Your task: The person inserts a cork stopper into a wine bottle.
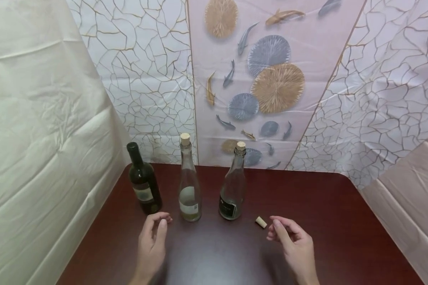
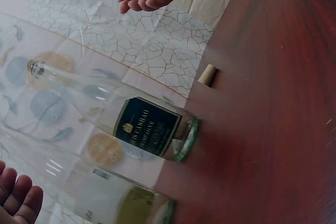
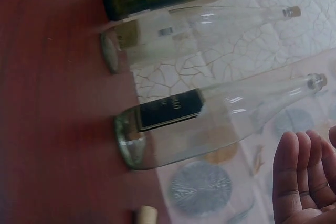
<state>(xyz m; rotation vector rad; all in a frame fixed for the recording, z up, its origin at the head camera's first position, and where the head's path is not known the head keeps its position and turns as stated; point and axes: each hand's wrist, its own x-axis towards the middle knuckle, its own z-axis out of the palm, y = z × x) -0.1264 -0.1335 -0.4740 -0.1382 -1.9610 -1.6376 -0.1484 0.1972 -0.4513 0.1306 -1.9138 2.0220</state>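
My left hand point(image 1: 152, 241) hovers over the near left of the table with loosely bent fingers and nothing in its grasp. On the other side my right hand point(image 1: 295, 245) is held the same way, empty, just right of a loose cork point(image 1: 261, 222) lying on the tabletop. Beyond the hands three bottles stand upright in a row. The dark green bottle point(image 1: 143, 180) is at left, nearest my left hand. A clear bottle with a pale label point(image 1: 190, 196) stands in the middle, a cork point(image 1: 185, 138) in its mouth. The clear bottle with a black label point(image 3: 170, 109) has a cork point(image 1: 240, 146) too.
All this stands on a dark red-brown table point(image 1: 306, 198) with a rounded far right corner. A patterned cloth point(image 1: 157, 79) hangs behind its back edge. Plain pale cloth point(image 1: 39, 138) closes off the left side, and more fabric point(image 1: 410, 198) hangs at right.
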